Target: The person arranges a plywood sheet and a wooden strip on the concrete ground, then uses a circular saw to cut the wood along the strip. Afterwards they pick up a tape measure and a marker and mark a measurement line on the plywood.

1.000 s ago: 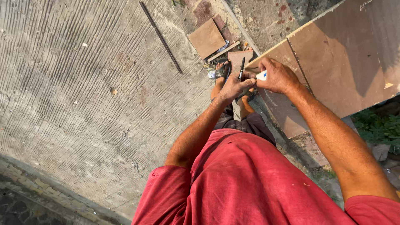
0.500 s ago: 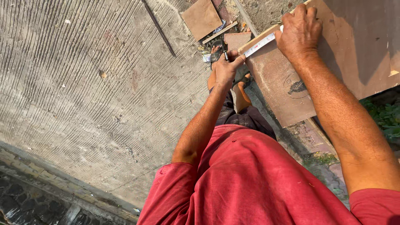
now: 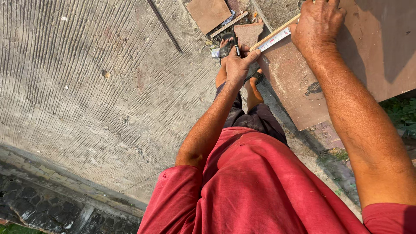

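My left hand (image 3: 239,65) is closed around a dark pen or marker (image 3: 236,45), its thumb pressing the near end of a white measuring tape (image 3: 273,41). The tape runs along the edge of a large brown tile (image 3: 368,56) that stands tilted at the right. My right hand (image 3: 318,24) lies flat on that tile at the top of the frame and pins the tape's far end. My feet in dark sandals (image 3: 225,45) stand below the left hand, partly hidden by it.
A grooved concrete surface (image 3: 95,86) fills the left. A thin metal rod (image 3: 164,26) lies on it. Two smaller brown tile pieces (image 3: 209,13) and a wooden strip (image 3: 229,24) lie near the feet. Green plants (image 3: 401,115) grow at the right; dark paving (image 3: 39,203) lies bottom left.
My right hand has slid up and right along the tile, stretching the tape out from the left hand. The left hand stays at the tile's corner with the pen.
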